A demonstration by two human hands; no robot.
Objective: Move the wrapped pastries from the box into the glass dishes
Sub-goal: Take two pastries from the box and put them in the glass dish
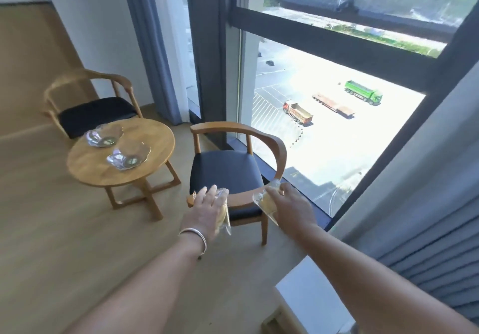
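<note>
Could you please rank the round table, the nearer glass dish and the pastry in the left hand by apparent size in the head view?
1. Round wooden table, clearly largest.
2 and 3. Nearer glass dish and the wrapped pastry in the left hand look alike; the pastry is nearer the camera and partly covered, so I won't rank them.

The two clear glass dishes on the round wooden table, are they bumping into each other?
Apart. The head view shows a strip of bare round wooden table between the farther clear glass dish and the nearer clear glass dish.
</note>
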